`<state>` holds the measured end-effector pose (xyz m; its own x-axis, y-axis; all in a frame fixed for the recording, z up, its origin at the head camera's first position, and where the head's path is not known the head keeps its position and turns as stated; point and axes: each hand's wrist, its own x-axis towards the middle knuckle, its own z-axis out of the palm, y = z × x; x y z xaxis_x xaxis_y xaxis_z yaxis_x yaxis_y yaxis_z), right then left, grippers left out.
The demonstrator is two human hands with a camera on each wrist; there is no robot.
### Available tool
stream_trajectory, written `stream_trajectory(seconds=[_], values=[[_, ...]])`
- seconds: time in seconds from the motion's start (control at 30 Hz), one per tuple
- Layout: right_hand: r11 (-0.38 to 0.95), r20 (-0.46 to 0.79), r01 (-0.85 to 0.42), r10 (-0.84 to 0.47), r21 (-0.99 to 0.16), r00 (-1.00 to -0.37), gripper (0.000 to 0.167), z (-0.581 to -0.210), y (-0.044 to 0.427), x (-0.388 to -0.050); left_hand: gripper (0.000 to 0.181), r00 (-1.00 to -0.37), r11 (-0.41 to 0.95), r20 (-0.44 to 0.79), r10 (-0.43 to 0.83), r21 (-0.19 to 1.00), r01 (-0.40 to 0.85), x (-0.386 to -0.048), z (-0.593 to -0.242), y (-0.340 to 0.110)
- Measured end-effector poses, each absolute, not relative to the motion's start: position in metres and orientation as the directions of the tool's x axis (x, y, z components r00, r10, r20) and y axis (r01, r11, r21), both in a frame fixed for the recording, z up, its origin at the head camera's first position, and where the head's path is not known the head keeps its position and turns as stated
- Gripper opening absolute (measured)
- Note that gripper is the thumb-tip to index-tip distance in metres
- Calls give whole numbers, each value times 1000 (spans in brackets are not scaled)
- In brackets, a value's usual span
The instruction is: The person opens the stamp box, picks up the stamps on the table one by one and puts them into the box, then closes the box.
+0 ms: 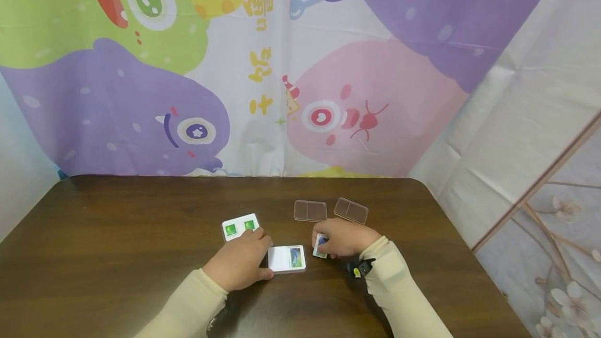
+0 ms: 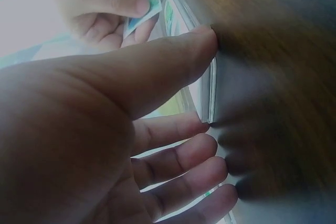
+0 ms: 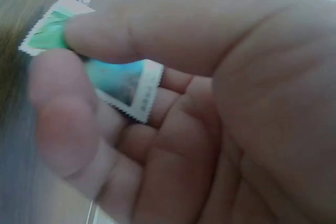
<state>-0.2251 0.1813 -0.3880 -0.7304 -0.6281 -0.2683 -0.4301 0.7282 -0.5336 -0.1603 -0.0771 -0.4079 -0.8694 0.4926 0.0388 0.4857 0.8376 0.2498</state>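
Observation:
A white-backed clear case (image 1: 280, 260) with one blue-green stamp at its right end lies on the table; my left hand (image 1: 241, 261) grips its left end between thumb and forefinger. Behind that hand is another case (image 1: 238, 225) showing two green stamps, partly under the fingers. Just right of the nearer case, my right hand (image 1: 345, 238) pinches a loose stamp (image 1: 321, 245) between thumb and fingers. In the right wrist view the stamp (image 3: 115, 80) shows perforated white edges and a green and blue picture, part of it covered by the thumb.
Two clear cases, each with a dividing line, lie farther back on the brown table (image 1: 141, 223): one (image 1: 310, 210) behind the right hand and another (image 1: 351, 210) to its right. A cartoon-printed cloth (image 1: 263, 145) hangs along the table's back edge.

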Motion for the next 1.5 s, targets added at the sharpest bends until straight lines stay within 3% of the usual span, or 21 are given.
stream_trajectory(seconds=[0.2,0.6,1.07,1.5], values=[[689,-195,-452,-645,-567,-739,8,-387,178,-228,53,-862,829,63,503,245,502,-159,-409,-79],[709,-79,-530,-630,-466,-773,16,-391,176,-230,54,-859,832,58,509,224,508,-160,-409,-79],[638,8,-605,-685,-476,-729,10,-390,175,-231,55,-869,841,33,494,236,487,-160,-408,-78],[667,-8,-579,-659,-469,-752,8,-389,175,-231,55,-866,837,32,499,241,491,-160,-408,-79]])
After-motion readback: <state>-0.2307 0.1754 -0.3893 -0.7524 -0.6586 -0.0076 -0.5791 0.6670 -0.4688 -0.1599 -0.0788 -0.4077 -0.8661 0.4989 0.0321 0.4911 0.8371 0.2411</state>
